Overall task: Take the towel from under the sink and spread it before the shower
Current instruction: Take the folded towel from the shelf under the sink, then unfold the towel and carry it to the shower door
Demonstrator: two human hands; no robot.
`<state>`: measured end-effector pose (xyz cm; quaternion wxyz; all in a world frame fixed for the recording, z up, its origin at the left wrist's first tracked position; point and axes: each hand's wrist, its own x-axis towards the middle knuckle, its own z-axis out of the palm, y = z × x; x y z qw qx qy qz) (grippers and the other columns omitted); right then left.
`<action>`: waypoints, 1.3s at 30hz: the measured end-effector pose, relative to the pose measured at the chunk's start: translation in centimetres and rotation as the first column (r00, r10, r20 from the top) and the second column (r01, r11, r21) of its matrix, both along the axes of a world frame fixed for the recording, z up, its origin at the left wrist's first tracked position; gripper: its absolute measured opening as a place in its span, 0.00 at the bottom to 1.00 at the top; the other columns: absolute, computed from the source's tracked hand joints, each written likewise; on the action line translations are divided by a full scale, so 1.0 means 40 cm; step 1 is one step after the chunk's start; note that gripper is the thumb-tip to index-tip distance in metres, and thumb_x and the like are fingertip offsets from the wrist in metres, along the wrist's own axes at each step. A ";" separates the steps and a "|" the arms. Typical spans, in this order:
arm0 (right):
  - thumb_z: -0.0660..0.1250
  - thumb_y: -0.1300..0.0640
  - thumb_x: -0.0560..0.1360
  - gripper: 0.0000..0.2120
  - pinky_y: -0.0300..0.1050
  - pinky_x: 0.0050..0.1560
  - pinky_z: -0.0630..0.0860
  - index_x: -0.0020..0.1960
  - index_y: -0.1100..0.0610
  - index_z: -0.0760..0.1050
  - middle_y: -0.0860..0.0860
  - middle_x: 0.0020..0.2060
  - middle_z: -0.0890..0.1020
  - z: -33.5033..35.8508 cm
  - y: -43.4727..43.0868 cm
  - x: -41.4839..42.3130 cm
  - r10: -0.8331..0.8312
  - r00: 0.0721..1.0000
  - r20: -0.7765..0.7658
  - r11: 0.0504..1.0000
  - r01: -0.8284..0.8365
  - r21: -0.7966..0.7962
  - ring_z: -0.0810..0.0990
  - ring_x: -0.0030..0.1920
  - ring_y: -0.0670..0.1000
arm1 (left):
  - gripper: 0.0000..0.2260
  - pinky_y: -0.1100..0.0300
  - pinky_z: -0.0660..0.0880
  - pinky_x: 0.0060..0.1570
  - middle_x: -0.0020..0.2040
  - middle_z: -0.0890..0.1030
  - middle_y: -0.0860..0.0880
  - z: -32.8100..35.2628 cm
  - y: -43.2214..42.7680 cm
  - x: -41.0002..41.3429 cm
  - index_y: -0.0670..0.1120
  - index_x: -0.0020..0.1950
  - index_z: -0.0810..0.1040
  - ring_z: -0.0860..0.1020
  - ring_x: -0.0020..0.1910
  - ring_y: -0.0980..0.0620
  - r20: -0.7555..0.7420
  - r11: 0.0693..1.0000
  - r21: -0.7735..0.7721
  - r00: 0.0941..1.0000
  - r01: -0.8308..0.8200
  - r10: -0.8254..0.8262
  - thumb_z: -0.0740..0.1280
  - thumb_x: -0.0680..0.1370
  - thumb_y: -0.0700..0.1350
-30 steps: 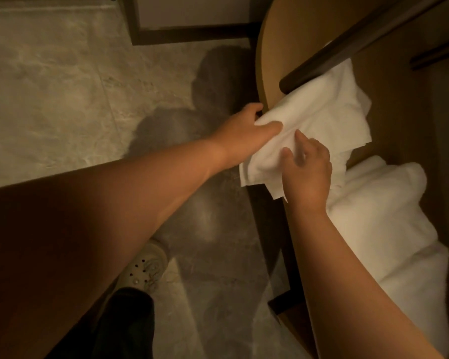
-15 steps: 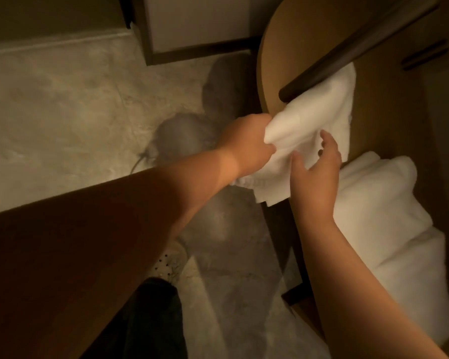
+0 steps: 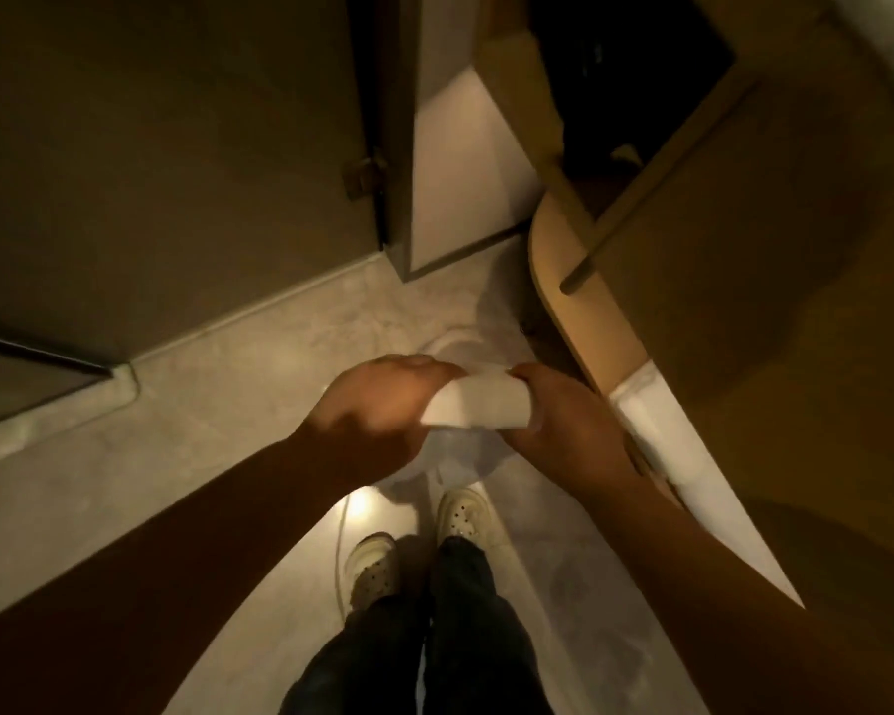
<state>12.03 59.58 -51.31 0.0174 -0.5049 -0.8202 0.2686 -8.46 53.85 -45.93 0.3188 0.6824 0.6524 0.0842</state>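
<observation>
The white towel [image 3: 478, 405] hangs in front of me over the floor, held by its top edge. My left hand [image 3: 378, 405] grips its left end and my right hand [image 3: 563, 415] grips its right end. Below the hands the cloth is blurred and hangs down toward my shoes. The wooden vanity under the sink [image 3: 692, 281] stands to the right, with its rail [image 3: 641, 188] bare. A glass panel on a raised curb [image 3: 99, 374], perhaps the shower, lies at the left.
Pale stone floor [image 3: 259, 405] spreads ahead and to the left. A door with a hinge [image 3: 362, 172] stands at the top centre. White folded linen [image 3: 682, 456] shows on the vanity shelf by my right forearm. My two light shoes [image 3: 465, 513] stand below the towel.
The towel has come off the vanity rail and is now away from the shelf, held in both hands over the floor. My view has risen and turned toward the floor and door.
</observation>
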 end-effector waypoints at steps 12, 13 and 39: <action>0.75 0.53 0.67 0.26 0.53 0.58 0.74 0.62 0.59 0.74 0.56 0.56 0.80 0.730 -0.391 0.068 0.192 0.978 -0.086 0.906 -0.143 0.398 0.78 0.56 0.57 | 0.18 0.59 0.72 0.47 0.55 0.80 0.55 0.711 -0.511 -0.028 0.56 0.61 0.77 0.77 0.54 0.53 0.087 0.901 0.411 0.990 -0.136 0.110 0.69 0.73 0.41; 0.74 0.55 0.66 0.26 0.52 0.58 0.73 0.62 0.59 0.74 0.56 0.56 0.80 0.771 -0.427 0.084 0.193 0.976 -0.097 0.899 -0.136 0.417 0.77 0.56 0.57 | 0.17 0.58 0.73 0.47 0.56 0.80 0.55 0.743 -0.560 -0.018 0.56 0.61 0.77 0.77 0.54 0.53 0.105 0.881 0.446 0.987 -0.156 0.122 0.68 0.74 0.41; 0.70 0.47 0.69 0.19 0.32 0.43 0.68 0.58 0.50 0.75 0.44 0.50 0.79 1.186 -1.717 0.306 0.210 0.951 -0.226 0.846 -0.061 0.531 0.75 0.46 0.43 | 0.17 0.56 0.78 0.51 0.53 0.79 0.56 0.967 -1.743 0.097 0.58 0.59 0.76 0.77 0.53 0.56 0.272 0.761 0.588 0.953 -0.276 0.135 0.65 0.76 0.39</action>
